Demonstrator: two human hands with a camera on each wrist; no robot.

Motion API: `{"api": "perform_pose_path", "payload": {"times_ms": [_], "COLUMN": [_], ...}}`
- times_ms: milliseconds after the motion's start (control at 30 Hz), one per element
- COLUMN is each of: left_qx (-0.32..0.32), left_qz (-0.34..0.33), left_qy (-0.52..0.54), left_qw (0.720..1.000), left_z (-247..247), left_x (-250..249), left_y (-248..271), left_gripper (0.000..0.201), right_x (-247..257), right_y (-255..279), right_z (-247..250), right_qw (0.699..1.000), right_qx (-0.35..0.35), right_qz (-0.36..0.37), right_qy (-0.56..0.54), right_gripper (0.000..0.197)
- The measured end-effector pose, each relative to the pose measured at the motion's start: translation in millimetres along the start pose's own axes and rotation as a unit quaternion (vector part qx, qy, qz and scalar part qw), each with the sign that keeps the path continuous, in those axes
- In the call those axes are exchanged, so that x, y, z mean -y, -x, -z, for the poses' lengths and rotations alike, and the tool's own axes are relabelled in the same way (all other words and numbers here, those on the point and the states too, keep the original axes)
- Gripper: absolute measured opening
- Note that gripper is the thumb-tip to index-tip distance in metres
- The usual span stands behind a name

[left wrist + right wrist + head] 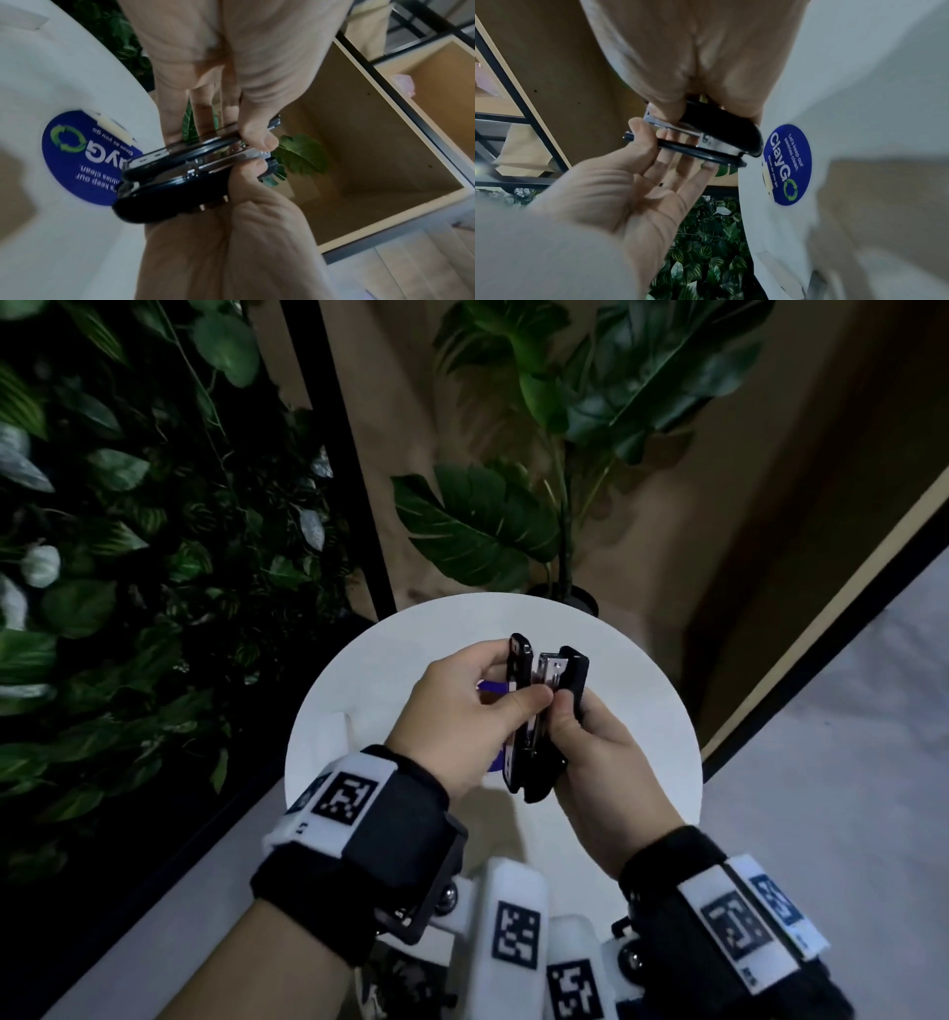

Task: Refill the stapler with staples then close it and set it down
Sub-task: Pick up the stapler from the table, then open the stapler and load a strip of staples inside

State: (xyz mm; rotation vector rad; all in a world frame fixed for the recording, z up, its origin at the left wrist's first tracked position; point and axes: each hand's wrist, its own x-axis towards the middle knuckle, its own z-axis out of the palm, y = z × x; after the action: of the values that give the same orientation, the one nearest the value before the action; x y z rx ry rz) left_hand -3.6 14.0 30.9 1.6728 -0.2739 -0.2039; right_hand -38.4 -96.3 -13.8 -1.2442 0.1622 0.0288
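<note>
Both hands clamp the black stapler [544,721] over the white round table [642,711], left hand [462,716] pinching base, right hand [601,752] curled round top; misaligned staple channel could jam on closing.

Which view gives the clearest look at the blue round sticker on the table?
The right wrist view: the sticker is whole and its print readable. In the left wrist view the stapler covers its edge; in the head view only slivers show behind the left hand.
</note>
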Motion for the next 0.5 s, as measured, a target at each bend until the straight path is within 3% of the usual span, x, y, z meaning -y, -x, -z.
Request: {"api": "perform_pose_path", "payload": {"times_ms": [167,366,500], "left_qx": [-0.026,-0.082,-0.12], "left_qz": [0.005,0.015,0.046], "left_qy": [-0.026,0.072,0.165], "left_qw": [0.999,0.994,0.978], "left_z": [5,20,24], "left_x": [-4,4,20], "left_y": [5,12,23], "left_gripper": [0.027,0.018,0.023], "right_x": [-6,10,30], "right_y": [4,2,-6], "right_z": [-3,15,25], "right_qw": [0.995,0.972,0.932], "right_qx": [-0.038,-0.1,-0.142], "right_qz": [0.012,-0.015,-0.016], "right_qy": [-0.091,-0.213,-0.333], "right_gripper": [0.027,0.019,0.02]}}
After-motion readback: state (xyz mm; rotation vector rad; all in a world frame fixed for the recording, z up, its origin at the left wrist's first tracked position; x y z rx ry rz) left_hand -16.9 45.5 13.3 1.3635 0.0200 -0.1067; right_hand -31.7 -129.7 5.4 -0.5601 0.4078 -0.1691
